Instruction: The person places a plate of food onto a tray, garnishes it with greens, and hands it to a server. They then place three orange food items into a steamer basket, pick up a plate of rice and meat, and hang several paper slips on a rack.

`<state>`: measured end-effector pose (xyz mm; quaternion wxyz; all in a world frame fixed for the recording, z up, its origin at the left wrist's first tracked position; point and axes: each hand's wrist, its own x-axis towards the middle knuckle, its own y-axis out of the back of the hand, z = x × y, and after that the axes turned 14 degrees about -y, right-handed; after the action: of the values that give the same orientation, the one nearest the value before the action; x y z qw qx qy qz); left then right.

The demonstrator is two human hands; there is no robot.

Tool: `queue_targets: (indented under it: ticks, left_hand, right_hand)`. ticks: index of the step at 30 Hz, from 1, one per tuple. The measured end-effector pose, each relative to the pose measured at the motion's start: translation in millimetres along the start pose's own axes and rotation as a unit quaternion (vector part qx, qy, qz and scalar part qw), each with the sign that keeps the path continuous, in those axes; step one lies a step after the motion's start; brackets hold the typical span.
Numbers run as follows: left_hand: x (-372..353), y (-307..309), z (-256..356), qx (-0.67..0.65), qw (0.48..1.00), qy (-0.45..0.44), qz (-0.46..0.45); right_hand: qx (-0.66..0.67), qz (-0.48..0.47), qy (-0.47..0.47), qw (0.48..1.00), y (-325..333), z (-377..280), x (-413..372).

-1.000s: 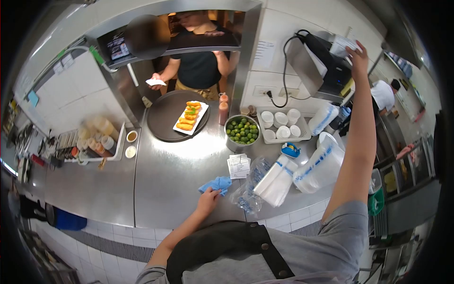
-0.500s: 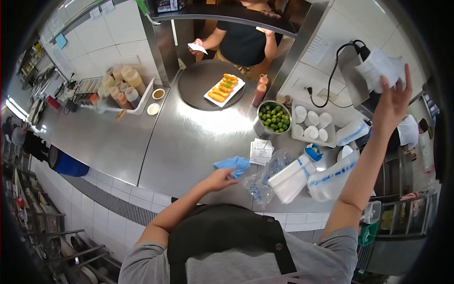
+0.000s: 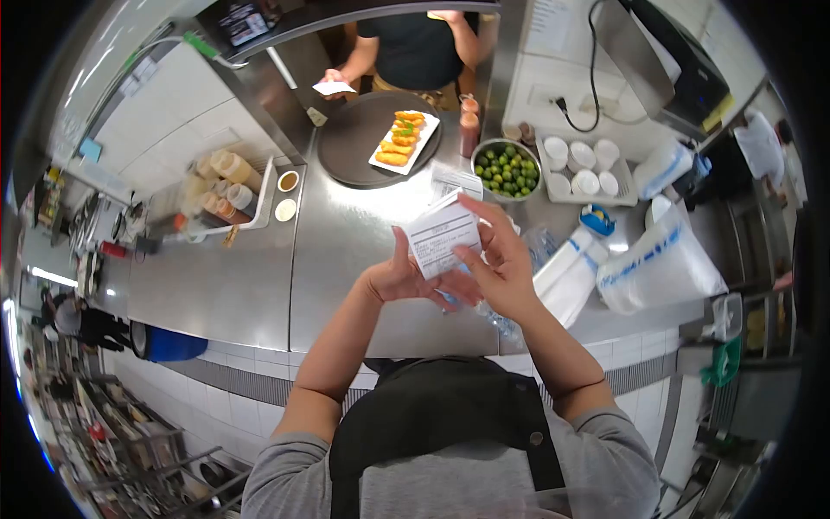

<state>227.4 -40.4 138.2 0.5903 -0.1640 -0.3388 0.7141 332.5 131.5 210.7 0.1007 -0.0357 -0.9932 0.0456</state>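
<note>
A printed paper receipt [image 3: 443, 240] is pinched in my right hand [image 3: 508, 270], its text side facing up, with more paper edges behind it. My left hand [image 3: 391, 278] is open just below and left of it, thumb up and fingers stretched out under the paper; whether they touch it is hard to tell. Another slip of paper [image 3: 458, 183] lies on the steel counter [image 3: 346, 216] beyond my hands. The blue cloth is mostly hidden by my hands.
Beyond is a round dark tray [image 3: 346, 156] with a white plate of fried rolls [image 3: 402, 138]. To the right are a pot of green limes [image 3: 506, 169], a basket of white cups [image 3: 588, 177] and plastic bags [image 3: 661, 264]. Sauce bottles [image 3: 233, 173] stand left. A person [image 3: 415, 52] stands opposite.
My right hand has come down from the upper right with the paper to the middle. My left hand has left the blue cloth and risen beside the paper. The view has shifted.
</note>
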Motion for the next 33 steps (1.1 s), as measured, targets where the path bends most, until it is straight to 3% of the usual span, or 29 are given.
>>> queue_targets:
  ticks: [4, 7, 10, 15, 16, 19, 20, 23, 24, 27, 30, 32, 33]
  left_hand:
    - [20.4, -4.2, -43.0, -0.221, 0.952, -0.164, 0.136]
    - [37.9, 2.8, -39.2, -0.201, 0.928, -0.223, 0.221]
    - [40.9, 8.7, -31.8, -0.123, 0.938, -0.213, 0.245]
    - [50.9, 33.9, -30.0, -0.044, 0.914, -0.171, 0.366]
    - [56.7, 18.3, -24.9, -0.007, 0.881, -0.165, 0.443]
    - [49.6, 31.5, -44.8, 0.04, 0.832, -0.217, 0.509]
    - [49.8, 38.3, -52.3, 0.128, 0.799, -0.245, 0.535]
    - [20.5, 61.6, -65.6, 0.33, 0.751, -0.247, 0.516]
    - [14.7, 49.7, -60.8, 0.37, 0.709, -0.287, 0.527]
    - [-26.2, 63.2, -70.9, 0.215, 0.721, -0.245, 0.612]
    - [-66.6, 67.2, -67.5, 0.086, 0.655, -0.26, 0.704]
    - [-132.7, 80.9, -66.9, -0.07, 0.726, -0.315, 0.608]
    - [-156.4, 76.7, -56.6, -0.092, 0.71, -0.326, 0.617]
  right_hand:
    - [0.037, 0.048, -0.102, 0.993, 8.2, 38.4, -42.1]
    - [-0.005, 0.072, -0.181, 0.981, 15.1, 53.9, -67.2]
    - [-0.002, 0.094, -0.19, 0.977, 13.6, 56.0, -78.5]
    - [-0.165, 0.111, -0.141, 0.97, 17.3, 57.8, -79.9]
    - [-0.21, 0.103, -0.125, 0.964, 19.0, 57.5, -77.1]
    - [-0.303, 0.023, -0.167, 0.938, 18.5, 54.1, -76.5]
    - [-0.318, -0.008, -0.155, 0.935, 20.3, 64.5, -77.3]
    - [-0.311, -0.098, -0.173, 0.93, 14.0, 68.4, -75.0]
    - [-0.286, -0.1, -0.147, 0.942, 7.0, 71.7, -74.7]
    - [-0.277, -0.176, -0.171, 0.929, -5.5, 75.0, -61.5]
    - [-0.259, -0.254, -0.132, 0.922, -17.7, 91.0, -24.9]
    - [-0.29, -0.288, -0.116, 0.906, -28.7, 101.5, 4.8]
    - [-0.304, -0.304, -0.107, 0.896, -36.3, 108.9, 21.0]
